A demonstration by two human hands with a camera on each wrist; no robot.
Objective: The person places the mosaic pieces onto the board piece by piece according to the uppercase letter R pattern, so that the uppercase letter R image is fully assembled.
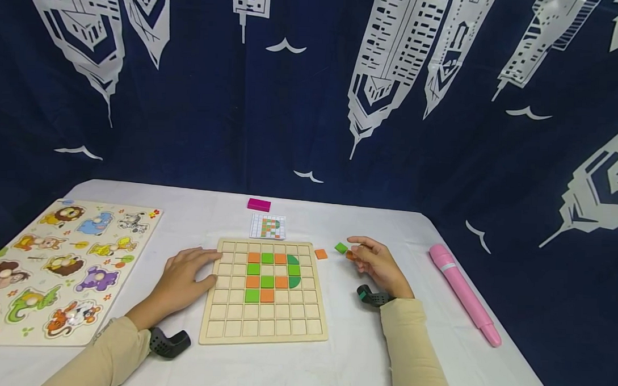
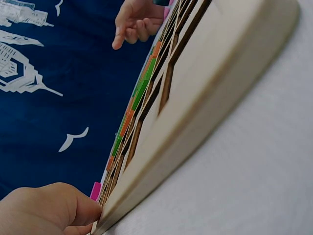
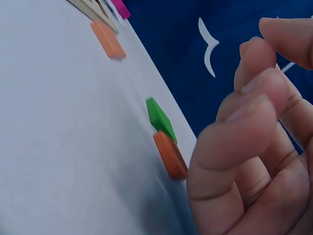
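A wooden grid board (image 1: 220,326) lies in the middle of the table, with orange, green and half-round dark green tiles (image 1: 267,282) set in its upper squares. My left hand (image 1: 186,274) rests at the board's left side, index finger and thumb against its edge; a fingertip touches the rim in the left wrist view. Right of the board, my right hand (image 1: 377,264) hovers with fingers loosely bent and nothing between them. By its fingertips lie a green tile (image 3: 160,120) and an orange tile (image 3: 170,155), end to end. Another orange tile (image 1: 321,254) lies by the board's right edge.
Behind the board are a small pattern card (image 1: 259,226) and a magenta block (image 1: 259,205). An animal puzzle board (image 1: 74,335) takes up the left side of the table. A pink marker-shaped stick (image 1: 464,295) lies at the right, near the table's edge.
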